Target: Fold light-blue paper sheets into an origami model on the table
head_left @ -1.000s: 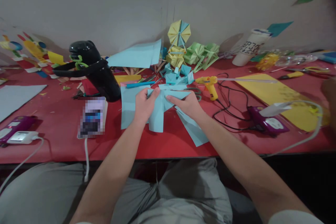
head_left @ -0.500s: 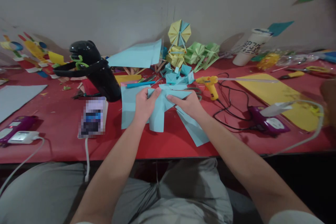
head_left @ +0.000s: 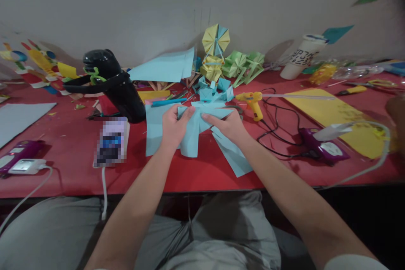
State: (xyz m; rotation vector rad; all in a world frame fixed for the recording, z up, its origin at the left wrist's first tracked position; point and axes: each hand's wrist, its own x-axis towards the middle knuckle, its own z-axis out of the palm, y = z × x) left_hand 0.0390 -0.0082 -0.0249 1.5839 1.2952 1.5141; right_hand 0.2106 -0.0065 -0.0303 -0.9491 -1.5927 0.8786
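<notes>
Between my two hands is a partly folded sheet of light blue paper (head_left: 190, 140), its lower flap hanging toward me. My left hand (head_left: 174, 125) pinches its left side, thumb on top. On the right side, my right hand (head_left: 228, 125) grips a pointed fold with the thumb pressed along it; the fingers beneath are hidden. A flat blue sheet (head_left: 154, 135) lies under and left of my left hand. Another blue piece (head_left: 234, 154) rests on the table below my right hand. Just beyond the hands sit small folded blue paper pieces (head_left: 207, 93).
A yellow glue gun (head_left: 253, 103) with a black cord lies right of my hands, near a purple power strip (head_left: 329, 147). To the left stand a tilted black bottle (head_left: 123, 93) and a phone (head_left: 111, 141). Folded paper models (head_left: 216, 40) are at the back.
Hardly anything differs. The hanging flap of the blue paper has lifted and shifted very slightly, while both hands keep their hold in nearly the same place.
</notes>
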